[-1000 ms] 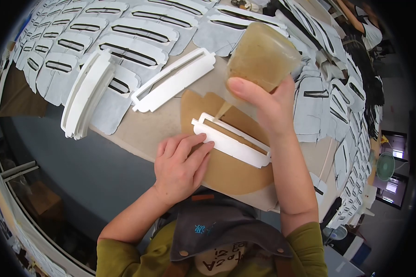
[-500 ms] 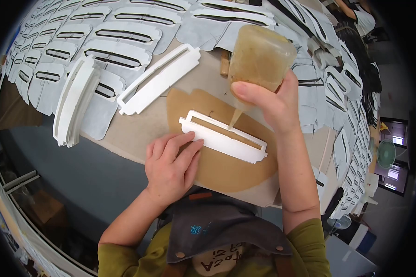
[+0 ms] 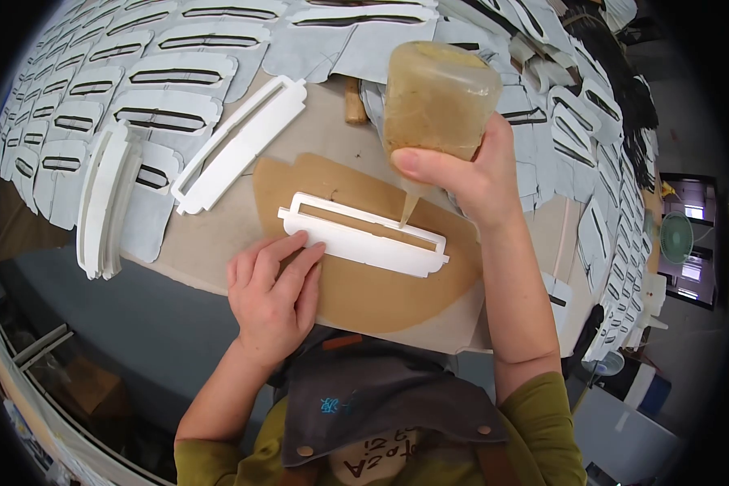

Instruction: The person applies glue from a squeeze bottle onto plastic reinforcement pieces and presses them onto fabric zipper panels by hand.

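Note:
A white slotted strip (image 3: 364, 243) lies on a tan oval sheet (image 3: 381, 306). My left hand (image 3: 271, 296) is open, its fingertips resting on the left end of the strip. My right hand (image 3: 466, 178) is closed round a translucent squeeze bottle (image 3: 439, 101) with yellowish contents, held upside down. The bottle's narrow nozzle points at the strip's upper border, right of its middle. Up and to the left lies a second white slotted strip (image 3: 255, 146). Further left is a stack of similar white strips (image 3: 104, 202).
Many grey pieces with dark-edged slots (image 3: 174, 77) cover the back and left of the table (image 3: 219, 251). More grey pieces (image 3: 571, 130) lie to the right. A wooden handle (image 3: 355, 101) sits behind the sheet. A green basin (image 3: 676, 237) is at far right.
The view has shifted, so the table things appear further left. The bottle's nozzle has moved rightward along the strip's upper border. My left hand remains at the strip's left end.

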{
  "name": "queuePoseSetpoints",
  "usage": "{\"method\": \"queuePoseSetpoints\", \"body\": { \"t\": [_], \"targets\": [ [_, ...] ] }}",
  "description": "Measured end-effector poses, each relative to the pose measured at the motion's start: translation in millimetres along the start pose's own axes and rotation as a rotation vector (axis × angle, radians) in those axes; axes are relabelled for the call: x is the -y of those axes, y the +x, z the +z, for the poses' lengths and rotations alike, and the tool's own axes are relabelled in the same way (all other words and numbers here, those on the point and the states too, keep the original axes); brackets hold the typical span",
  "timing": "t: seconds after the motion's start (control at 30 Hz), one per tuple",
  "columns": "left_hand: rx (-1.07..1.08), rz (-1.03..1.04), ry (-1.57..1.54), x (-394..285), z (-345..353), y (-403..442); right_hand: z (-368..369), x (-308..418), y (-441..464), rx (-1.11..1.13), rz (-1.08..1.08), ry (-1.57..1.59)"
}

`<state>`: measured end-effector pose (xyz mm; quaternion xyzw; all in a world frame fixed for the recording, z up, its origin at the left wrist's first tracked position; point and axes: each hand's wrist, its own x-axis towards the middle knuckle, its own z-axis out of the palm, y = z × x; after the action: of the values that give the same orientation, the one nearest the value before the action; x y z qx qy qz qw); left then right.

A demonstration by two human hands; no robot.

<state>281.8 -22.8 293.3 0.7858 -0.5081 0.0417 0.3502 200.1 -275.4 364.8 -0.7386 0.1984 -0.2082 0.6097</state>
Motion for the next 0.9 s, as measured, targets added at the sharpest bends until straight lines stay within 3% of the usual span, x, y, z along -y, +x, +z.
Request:
{"method": "queuePoseSetpoints", "body": {
  "t": [0.57, 0.67, 0.73, 0.9],
  "targets": [
    [0.000, 0.004, 0.015, -0.2, 4.1, -1.9, -44.7, 3.4, -39.2, -0.078, 0.061, -0.092],
    [0.008, 0.017, 0.022, -0.1, 3.7, -1.4, -57.5, -2.5, -61.8, -0.194, 0.044, -0.032],
    [0.017, 0.030, 0.030, -0.9, 2.7, -1.5, -56.2, -12.4, -78.7, -0.510, -0.004, 0.156],
    [0.026, 0.027, 0.042, -0.3, 3.6, -2.7, -53.9, -34.0, -103.6, -0.656, -0.011, 0.201]
  ]
}}
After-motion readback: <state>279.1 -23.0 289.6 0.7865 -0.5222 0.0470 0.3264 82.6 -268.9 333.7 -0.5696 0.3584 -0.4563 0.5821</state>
